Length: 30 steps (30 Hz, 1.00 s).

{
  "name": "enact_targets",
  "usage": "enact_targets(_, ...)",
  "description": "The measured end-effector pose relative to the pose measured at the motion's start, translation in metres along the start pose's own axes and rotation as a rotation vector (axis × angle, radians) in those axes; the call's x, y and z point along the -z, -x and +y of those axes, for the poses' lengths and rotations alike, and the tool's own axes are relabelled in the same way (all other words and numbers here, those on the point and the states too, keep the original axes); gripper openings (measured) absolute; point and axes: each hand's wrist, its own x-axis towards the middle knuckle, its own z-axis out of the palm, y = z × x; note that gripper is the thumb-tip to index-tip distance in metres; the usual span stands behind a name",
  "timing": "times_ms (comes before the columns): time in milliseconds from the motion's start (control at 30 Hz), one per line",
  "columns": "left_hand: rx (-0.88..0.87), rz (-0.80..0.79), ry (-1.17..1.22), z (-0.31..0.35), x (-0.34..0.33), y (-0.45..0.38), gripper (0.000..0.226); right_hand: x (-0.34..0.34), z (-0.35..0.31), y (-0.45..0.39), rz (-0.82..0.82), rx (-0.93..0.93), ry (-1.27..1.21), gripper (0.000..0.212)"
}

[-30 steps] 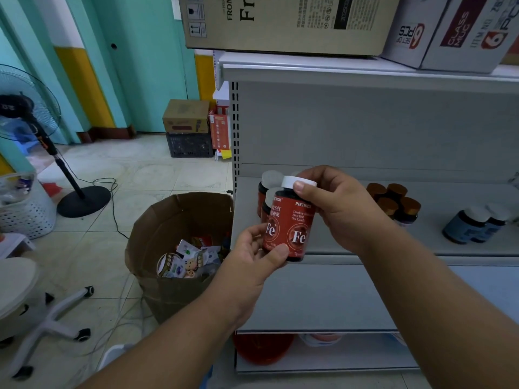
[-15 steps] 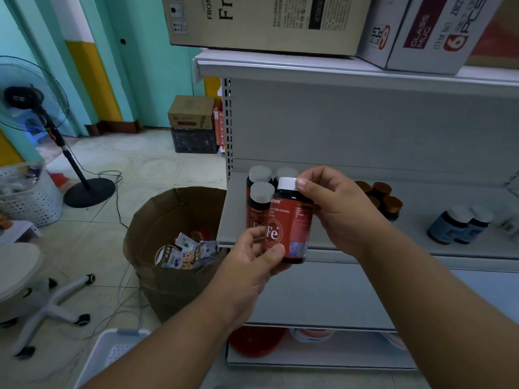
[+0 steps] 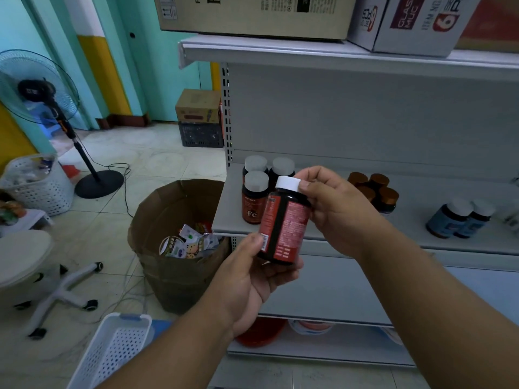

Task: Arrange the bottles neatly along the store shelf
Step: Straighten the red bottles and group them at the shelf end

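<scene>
Since a moment ago you've turned the dark, red-labelled bottle with the white cap [image 3: 282, 223] so its small-print side faces you, tilted. Your left hand [image 3: 252, 273] cups its base; your right hand [image 3: 334, 209] pinches near the cap. It hangs just before the grey metal shelf [image 3: 365, 220], beside three matching white-capped bottles [image 3: 254, 195]

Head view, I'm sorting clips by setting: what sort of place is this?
Probably a small shop or its stockroom: metal store shelf with grouped supplement bottles, cartons stacked on top.
</scene>
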Motion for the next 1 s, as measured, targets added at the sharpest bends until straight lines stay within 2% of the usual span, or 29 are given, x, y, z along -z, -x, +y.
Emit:
enact_targets(67, 0.034, 0.016, 0.021, -0.001, 0.002, 0.002, 0.058, 0.001, 0.0, 0.001, -0.027, -0.004, -0.013, 0.013)
enact_targets(167, 0.004, 0.047, -0.064, -0.006, 0.004, 0.001, 0.054, -0.001, 0.0, 0.002, 0.041, 0.037, 0.062, 0.031)
enact_targets(233, -0.028, 0.07, -0.104, -0.007, 0.002, 0.0, 0.062, -0.003, 0.0, 0.003, 0.088, 0.058, 0.081, 0.037)
enact_targets(300, -0.041, 0.068, -0.099, -0.007, -0.002, -0.002, 0.07, -0.003, 0.0, 0.004, 0.092, 0.045, 0.09, 0.031)
enact_targets(367, -0.011, 0.057, -0.035, -0.006, -0.004, -0.002, 0.066, 0.001, -0.002, 0.005, 0.063, 0.008, 0.051, 0.016)
enact_targets(433, 0.043, 0.061, 0.005, -0.007, -0.005, -0.001, 0.061, 0.005, -0.005, 0.007, 0.011, -0.015, 0.008, 0.011)
enact_targets(533, 0.072, 0.08, 0.01, -0.011, -0.005, -0.002, 0.06, 0.008, -0.007, 0.009, 0.015, 0.01, 0.048, 0.02)
enact_targets(667, -0.033, 0.09, -0.093, -0.011, -0.007, -0.006, 0.066, 0.002, -0.005, 0.01, 0.134, 0.069, 0.149, 0.042)
enact_targets(767, -0.053, 0.079, -0.124, -0.011, -0.007, -0.007, 0.067, 0.003, -0.004, 0.008, 0.158, 0.066, 0.217, 0.031)
enact_targets(867, -0.005, 0.076, -0.031, -0.009, -0.008, -0.005, 0.058, 0.012, -0.009, 0.007, 0.062, 0.026, 0.252, 0.015)
enact_targets(1000, 0.012, 0.09, -0.012, -0.011, -0.008, -0.007, 0.057, 0.019, -0.014, 0.007, 0.037, 0.055, 0.299, 0.017)
